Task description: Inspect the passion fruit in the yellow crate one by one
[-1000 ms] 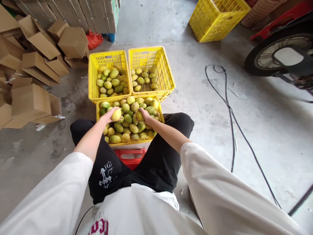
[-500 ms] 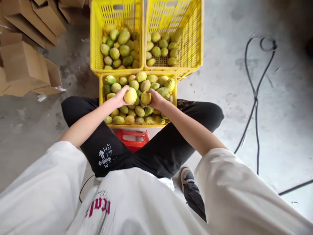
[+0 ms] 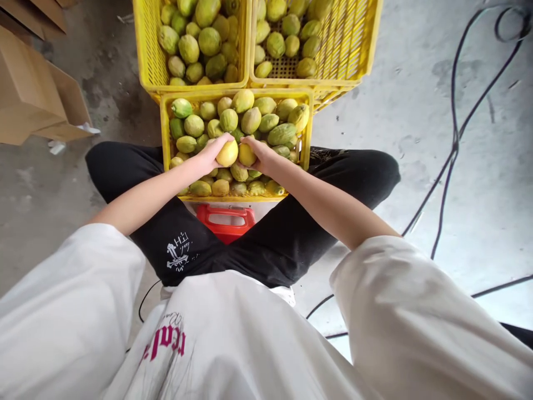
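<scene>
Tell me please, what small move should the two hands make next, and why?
Probably lift both fruits clear of the near crate. The left hand grips a yellow fruit, the right hand a second yellow fruit, both low over the pile and nearly touching.

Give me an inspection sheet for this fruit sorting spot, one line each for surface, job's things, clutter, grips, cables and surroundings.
Surface: grey concrete floor, stained and dusty.
Job's things: near yellow crate heaped with green and yellow fruit; far left crate well filled; far right crate holds fewer, its mesh bottom showing.
Clutter: cardboard boxes at left, a paper scrap beside them; red plastic item between the knees, partly hidden.
Grips: left hand closed on a yellow fruit; right hand closed on a second yellow fruit; both above the near crate.
Cables: black cables loose across the floor at right.
Surroundings: nothing seen beyond the floor.
</scene>
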Tool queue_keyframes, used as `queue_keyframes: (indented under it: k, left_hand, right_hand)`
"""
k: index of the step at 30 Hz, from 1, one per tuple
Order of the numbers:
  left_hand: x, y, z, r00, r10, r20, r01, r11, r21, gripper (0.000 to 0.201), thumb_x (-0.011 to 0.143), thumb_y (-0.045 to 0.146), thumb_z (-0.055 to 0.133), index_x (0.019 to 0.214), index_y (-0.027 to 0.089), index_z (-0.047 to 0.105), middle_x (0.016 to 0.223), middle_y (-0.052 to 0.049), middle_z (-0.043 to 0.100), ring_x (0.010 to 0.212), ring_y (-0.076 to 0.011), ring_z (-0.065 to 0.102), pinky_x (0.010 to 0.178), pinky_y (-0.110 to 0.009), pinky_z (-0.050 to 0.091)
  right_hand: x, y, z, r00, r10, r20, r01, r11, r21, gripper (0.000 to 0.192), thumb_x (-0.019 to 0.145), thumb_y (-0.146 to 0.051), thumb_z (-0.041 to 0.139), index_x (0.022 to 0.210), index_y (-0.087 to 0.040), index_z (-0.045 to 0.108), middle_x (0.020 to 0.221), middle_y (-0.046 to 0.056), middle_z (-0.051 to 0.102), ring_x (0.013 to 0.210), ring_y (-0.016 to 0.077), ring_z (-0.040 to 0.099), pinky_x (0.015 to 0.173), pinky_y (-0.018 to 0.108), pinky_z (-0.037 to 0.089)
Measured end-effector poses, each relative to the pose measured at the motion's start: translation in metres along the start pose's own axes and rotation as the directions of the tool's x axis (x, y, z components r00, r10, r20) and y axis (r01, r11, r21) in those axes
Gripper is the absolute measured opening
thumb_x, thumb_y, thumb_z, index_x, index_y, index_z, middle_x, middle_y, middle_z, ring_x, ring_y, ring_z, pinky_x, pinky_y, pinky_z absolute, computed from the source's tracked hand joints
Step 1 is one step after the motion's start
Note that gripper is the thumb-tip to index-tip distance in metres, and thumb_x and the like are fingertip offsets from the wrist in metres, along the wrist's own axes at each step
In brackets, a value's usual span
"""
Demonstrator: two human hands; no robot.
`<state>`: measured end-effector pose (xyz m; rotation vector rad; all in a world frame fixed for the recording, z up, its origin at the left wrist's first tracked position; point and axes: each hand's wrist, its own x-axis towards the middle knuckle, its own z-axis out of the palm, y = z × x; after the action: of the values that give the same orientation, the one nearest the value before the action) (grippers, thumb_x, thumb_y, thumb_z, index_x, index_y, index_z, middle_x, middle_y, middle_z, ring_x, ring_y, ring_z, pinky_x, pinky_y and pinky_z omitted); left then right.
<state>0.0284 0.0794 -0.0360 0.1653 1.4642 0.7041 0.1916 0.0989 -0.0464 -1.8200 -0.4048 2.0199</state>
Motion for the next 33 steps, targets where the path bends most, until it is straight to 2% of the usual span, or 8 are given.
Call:
queue_keyframes:
  k: [8, 11, 13, 15, 21, 27, 29, 33]
  left_hand:
    - [-0.009, 0.005, -0.012, 0.995, -0.033, 0.089, 0.041, 0.996, -0.085, 0.017, 0.126, 0.030, 0.064, 0.134, 0.019, 0.074, 0.133, -0.015, 0.089, 0.153, -0.0376, 0.083, 0.136, -0.055, 0.063]
    - [-0.013, 0.004, -0.014, 0.998, -0.023, 0.058, 0.029, 0.995, -0.098, 0.017, 0.124, 0.028, 0.072, 0.137, 0.018, 0.075, 0.122, -0.013, 0.090, 0.149, -0.0368, 0.083, 0.135, -0.055, 0.064]
    - [-0.013, 0.004, -0.016, 0.999, -0.019, 0.026, 0.021, 0.994, -0.105, 0.021, 0.120, 0.028, 0.085, 0.137, 0.020, 0.076, 0.113, -0.010, 0.089, 0.145, -0.0368, 0.083, 0.133, -0.053, 0.067]
    - [-0.011, 0.004, -0.018, 1.000, -0.007, -0.004, 0.007, 0.993, -0.114, 0.029, 0.114, 0.028, 0.095, 0.136, 0.023, 0.077, 0.107, -0.007, 0.087, 0.142, -0.0379, 0.083, 0.127, -0.052, 0.071]
    - [-0.003, 0.000, -0.024, 0.998, -0.015, -0.058, 0.009, 0.994, -0.106, 0.035, 0.109, 0.022, 0.098, 0.138, 0.025, 0.077, 0.110, -0.009, 0.086, 0.139, -0.0395, 0.082, 0.116, -0.050, 0.078]
    - [-0.005, -0.003, -0.022, 1.000, -0.010, 0.001, 0.010, 0.997, -0.079, 0.025, 0.113, 0.021, 0.095, 0.130, 0.018, 0.077, 0.110, -0.011, 0.083, 0.135, -0.0360, 0.085, 0.124, -0.052, 0.074]
    - [-0.003, -0.002, -0.020, 1.000, -0.018, 0.026, 0.021, 0.993, -0.120, 0.016, 0.122, 0.030, 0.084, 0.129, 0.017, 0.078, 0.112, -0.011, 0.083, 0.135, -0.0389, 0.088, 0.118, -0.054, 0.077]
    - [0.000, 0.000, -0.017, 0.998, -0.021, 0.060, 0.031, 0.987, -0.160, 0.037, 0.133, 0.034, 0.050, 0.145, 0.014, 0.078, 0.124, -0.010, 0.082, 0.141, -0.0426, 0.091, 0.109, -0.054, 0.077]
  right_hand:
    - [0.001, -0.001, -0.019, 0.996, -0.004, 0.091, -0.014, 0.980, 0.196, 0.021, 0.134, -0.034, 0.048, 0.125, -0.027, 0.066, 0.097, 0.005, 0.070, 0.101, 0.0307, 0.083, 0.097, 0.043, 0.079]
    - [0.003, 0.001, -0.019, 0.998, -0.019, 0.068, 0.009, 0.990, 0.143, 0.015, 0.130, -0.042, 0.069, 0.133, -0.027, 0.069, 0.098, 0.004, 0.069, 0.098, 0.0308, 0.084, 0.093, 0.045, 0.081]
    - [0.002, 0.002, -0.019, 0.997, -0.032, 0.069, 0.026, 0.996, 0.090, 0.027, 0.123, -0.046, 0.086, 0.132, -0.028, 0.069, 0.100, 0.004, 0.070, 0.095, 0.0296, 0.082, 0.088, 0.044, 0.081]
    - [-0.001, 0.003, -0.019, 0.997, -0.032, 0.077, 0.027, 0.997, 0.067, 0.029, 0.121, -0.041, 0.092, 0.127, -0.027, 0.068, 0.102, 0.004, 0.071, 0.092, 0.0275, 0.080, 0.084, 0.040, 0.080]
    - [-0.017, 0.000, -0.016, 1.000, 0.000, 0.026, -0.001, 1.000, 0.030, 0.014, 0.126, -0.016, 0.077, 0.121, -0.025, 0.067, 0.099, 0.003, 0.069, 0.091, 0.0225, 0.072, 0.080, 0.031, 0.071]
    - [-0.015, -0.002, -0.013, 1.000, -0.022, 0.001, 0.022, 0.999, 0.025, 0.013, 0.128, -0.025, 0.079, 0.122, -0.026, 0.067, 0.099, 0.002, 0.070, 0.093, 0.0229, 0.072, 0.086, 0.034, 0.072]
    - [-0.012, -0.002, -0.013, 1.000, -0.019, 0.004, 0.019, 0.998, 0.061, 0.013, 0.131, -0.033, 0.074, 0.123, -0.027, 0.067, 0.097, 0.003, 0.070, 0.095, 0.0255, 0.075, 0.088, 0.036, 0.074]
    - [-0.004, 0.000, -0.017, 0.998, -0.011, 0.064, 0.002, 0.991, 0.132, 0.025, 0.136, -0.044, 0.059, 0.121, -0.026, 0.068, 0.096, 0.006, 0.070, 0.102, 0.0292, 0.079, 0.093, 0.039, 0.077]
